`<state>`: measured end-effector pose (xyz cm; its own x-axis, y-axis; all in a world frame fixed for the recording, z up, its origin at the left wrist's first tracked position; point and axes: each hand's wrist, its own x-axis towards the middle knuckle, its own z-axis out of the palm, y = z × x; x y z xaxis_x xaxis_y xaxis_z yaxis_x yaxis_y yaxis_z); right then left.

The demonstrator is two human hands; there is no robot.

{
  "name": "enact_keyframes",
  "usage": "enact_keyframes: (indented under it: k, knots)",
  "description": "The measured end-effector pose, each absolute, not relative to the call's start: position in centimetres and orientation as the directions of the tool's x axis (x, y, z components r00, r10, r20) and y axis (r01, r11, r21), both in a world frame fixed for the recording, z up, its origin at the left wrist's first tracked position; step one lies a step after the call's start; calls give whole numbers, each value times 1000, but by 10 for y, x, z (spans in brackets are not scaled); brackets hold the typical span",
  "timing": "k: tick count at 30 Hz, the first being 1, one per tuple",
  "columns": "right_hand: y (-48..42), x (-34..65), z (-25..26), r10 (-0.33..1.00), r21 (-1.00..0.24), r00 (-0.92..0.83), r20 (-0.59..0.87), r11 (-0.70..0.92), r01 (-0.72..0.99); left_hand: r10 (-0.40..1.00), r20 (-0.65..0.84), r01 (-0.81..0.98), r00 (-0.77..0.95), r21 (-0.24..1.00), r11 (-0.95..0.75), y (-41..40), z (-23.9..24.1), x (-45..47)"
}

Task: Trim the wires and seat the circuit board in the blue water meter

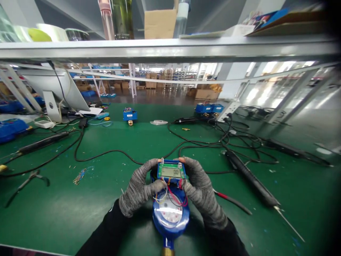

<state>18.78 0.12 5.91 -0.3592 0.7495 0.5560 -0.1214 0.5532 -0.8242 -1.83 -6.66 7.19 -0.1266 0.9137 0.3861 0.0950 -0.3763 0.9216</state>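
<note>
My left hand [144, 186], in a grey fingerless glove, grips the left side of a display module [171, 171]. My right hand [201, 190], gloved alike, is closed on its right side. The module has a green circuit board in a blue frame, and its screen reads about 00. White, yellow, red and black wires run from its lower edge over a blue water meter [170, 213]. The round, clear-topped meter lies right below the module, with a brass fitting [168, 251] at its near end. My fingertips behind the module are partly hidden.
Soldering irons [253, 179] [44, 142] lie on both sides, their cables crossing the green bench. Pliers [26, 185] and small pins [79, 176] are at left; a red-and-black handle [233, 201] is at right. Blue meter units [129, 114] stand farther back, below an overhead shelf [170, 49].
</note>
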Motion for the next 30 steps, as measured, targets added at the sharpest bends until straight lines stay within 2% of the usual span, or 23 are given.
enact_keyframes:
  k: [5,15,18,22,25,27,30]
  knots:
    - [-2,187,61,774,-843,-348,528,526,-110,919,382,68,-102,924,-377,-67,70,-19]
    - [0,188,59,751,-831,-387,535,549,-83,883,443,273,-153,878,-393,-66,63,-18]
    - [0,189,60,738,-828,-401,542,551,-107,901,413,202,-134,901,-383,-67,66,-17]
    - [1,191,63,725,-844,-442,529,502,-187,954,297,1,-50,955,-297,-69,74,-14]
    - [-1,192,66,714,-858,-479,511,451,-243,955,293,-105,-37,950,-295,-69,78,-12]
    - [-3,191,67,723,-867,-479,498,405,-290,946,318,-102,-62,941,-323,-69,78,-12]
    - [-5,190,66,763,-863,-415,495,379,-333,922,367,1,-125,929,-370,-68,74,-15]
